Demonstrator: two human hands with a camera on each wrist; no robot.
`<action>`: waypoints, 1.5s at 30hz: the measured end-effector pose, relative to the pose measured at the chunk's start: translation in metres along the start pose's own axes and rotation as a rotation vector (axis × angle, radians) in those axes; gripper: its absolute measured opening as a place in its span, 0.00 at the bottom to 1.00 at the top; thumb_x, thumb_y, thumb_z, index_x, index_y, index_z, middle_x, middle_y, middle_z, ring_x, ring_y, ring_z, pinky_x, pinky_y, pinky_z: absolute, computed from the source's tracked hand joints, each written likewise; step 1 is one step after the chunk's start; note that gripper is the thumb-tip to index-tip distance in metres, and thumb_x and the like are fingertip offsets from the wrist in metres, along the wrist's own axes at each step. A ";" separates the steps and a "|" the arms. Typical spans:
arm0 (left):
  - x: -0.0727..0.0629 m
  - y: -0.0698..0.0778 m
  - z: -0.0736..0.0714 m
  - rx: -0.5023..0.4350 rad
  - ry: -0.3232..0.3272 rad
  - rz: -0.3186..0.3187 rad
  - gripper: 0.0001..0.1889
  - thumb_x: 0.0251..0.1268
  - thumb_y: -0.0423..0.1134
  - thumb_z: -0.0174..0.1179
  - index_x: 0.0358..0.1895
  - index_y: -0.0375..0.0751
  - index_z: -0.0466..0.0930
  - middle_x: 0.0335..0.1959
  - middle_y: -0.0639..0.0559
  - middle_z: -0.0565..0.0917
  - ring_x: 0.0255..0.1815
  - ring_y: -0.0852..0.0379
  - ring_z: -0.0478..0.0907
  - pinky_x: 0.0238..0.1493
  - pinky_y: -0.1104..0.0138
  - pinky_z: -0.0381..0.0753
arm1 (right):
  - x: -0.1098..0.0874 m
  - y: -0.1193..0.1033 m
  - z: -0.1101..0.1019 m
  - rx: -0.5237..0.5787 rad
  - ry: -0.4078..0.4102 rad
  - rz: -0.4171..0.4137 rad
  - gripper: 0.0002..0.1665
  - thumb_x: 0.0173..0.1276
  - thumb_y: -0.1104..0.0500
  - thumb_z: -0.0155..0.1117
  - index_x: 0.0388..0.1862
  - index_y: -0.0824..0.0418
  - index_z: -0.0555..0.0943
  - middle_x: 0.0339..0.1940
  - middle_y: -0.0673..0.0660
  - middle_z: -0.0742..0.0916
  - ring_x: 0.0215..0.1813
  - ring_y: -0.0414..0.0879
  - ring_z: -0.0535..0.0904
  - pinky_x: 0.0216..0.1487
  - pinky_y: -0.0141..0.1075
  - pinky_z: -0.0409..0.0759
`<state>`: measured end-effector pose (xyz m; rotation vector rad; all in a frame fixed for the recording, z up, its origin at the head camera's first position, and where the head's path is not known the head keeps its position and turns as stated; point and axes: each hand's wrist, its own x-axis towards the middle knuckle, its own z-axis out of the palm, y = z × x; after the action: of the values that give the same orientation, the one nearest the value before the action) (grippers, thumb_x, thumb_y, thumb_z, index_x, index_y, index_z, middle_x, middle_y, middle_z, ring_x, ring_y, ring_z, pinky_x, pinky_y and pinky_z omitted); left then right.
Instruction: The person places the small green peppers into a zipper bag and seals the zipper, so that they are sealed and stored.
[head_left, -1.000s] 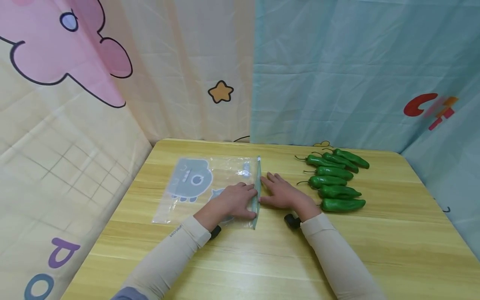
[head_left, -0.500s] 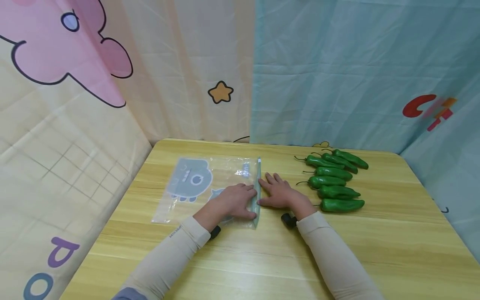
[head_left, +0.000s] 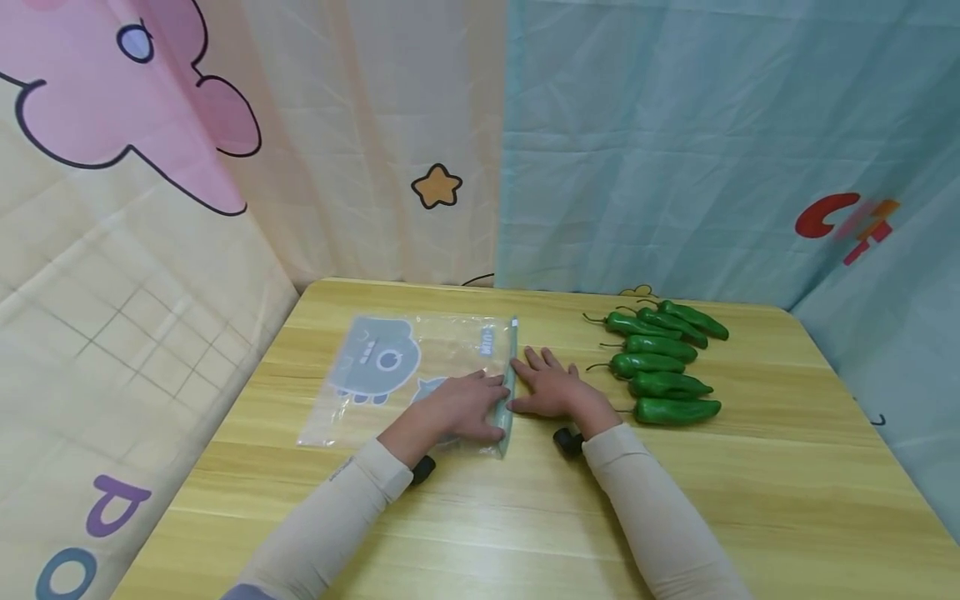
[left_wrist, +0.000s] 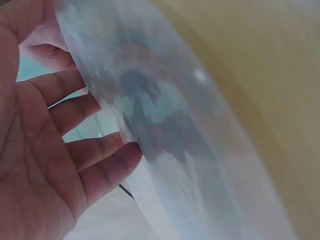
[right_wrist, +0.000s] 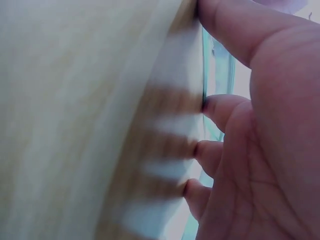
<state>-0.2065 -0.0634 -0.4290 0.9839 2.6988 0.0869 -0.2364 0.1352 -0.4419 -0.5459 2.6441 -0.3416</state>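
Observation:
A clear plastic zip bag (head_left: 382, 358) with a pale blue monster print lies flat on the table, its green zip edge (head_left: 513, 346) facing right. My left hand (head_left: 471, 405) rests on the bag just inside that edge, fingers spread and reaching toward the zip. In the left wrist view its fingers (left_wrist: 75, 125) run out straight to the glossy plastic. My right hand (head_left: 551, 388) stands just across the zip edge, its fingertips down on the table and the index finger and thumb right at the strip. The right wrist view shows its separated fingertips (right_wrist: 200, 150) against the tabletop.
Several green peppers (head_left: 654, 364) lie in a column to the right of my right hand, stems pointing left. The wooden table (head_left: 480, 533) ends at printed curtains (head_left: 645, 150) behind and at both sides. A dark wrist mount (head_left: 567, 442) sits under my right wrist.
My right hand has moved slightly left, bringing its thumb and index finger up to the zip edge. My left hand stays on the bag. The head view has shifted a little.

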 end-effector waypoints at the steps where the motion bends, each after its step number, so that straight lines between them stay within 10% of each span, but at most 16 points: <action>1: -0.001 0.000 0.001 -0.022 -0.008 -0.004 0.37 0.61 0.60 0.61 0.72 0.48 0.70 0.76 0.49 0.63 0.74 0.39 0.60 0.67 0.49 0.69 | 0.000 -0.001 0.000 0.000 0.002 -0.001 0.50 0.70 0.33 0.56 0.82 0.52 0.53 0.82 0.60 0.49 0.80 0.62 0.36 0.68 0.74 0.42; 14: -0.011 0.003 0.008 -0.211 0.057 -0.016 0.39 0.64 0.54 0.61 0.74 0.39 0.64 0.77 0.46 0.61 0.77 0.39 0.53 0.74 0.52 0.58 | -0.001 -0.001 0.000 -0.001 0.011 0.003 0.50 0.70 0.33 0.56 0.82 0.51 0.53 0.82 0.60 0.49 0.80 0.61 0.36 0.69 0.73 0.43; 31: -0.023 0.022 0.008 -0.186 0.379 -0.114 0.34 0.62 0.48 0.62 0.70 0.36 0.70 0.71 0.46 0.69 0.57 0.48 0.65 0.54 0.60 0.76 | -0.003 -0.003 0.001 0.012 0.011 0.014 0.49 0.70 0.33 0.56 0.82 0.51 0.53 0.82 0.60 0.49 0.80 0.61 0.36 0.69 0.73 0.42; 45: -0.020 0.028 0.012 -0.152 0.238 -0.140 0.32 0.59 0.43 0.64 0.66 0.31 0.73 0.67 0.41 0.71 0.61 0.43 0.70 0.62 0.57 0.74 | 0.001 0.000 0.002 0.008 0.010 0.004 0.50 0.69 0.33 0.56 0.82 0.51 0.53 0.82 0.60 0.49 0.80 0.62 0.35 0.69 0.73 0.42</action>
<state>-0.1710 -0.0546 -0.4319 0.7822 2.9137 0.3990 -0.2362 0.1347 -0.4441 -0.5374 2.6523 -0.3543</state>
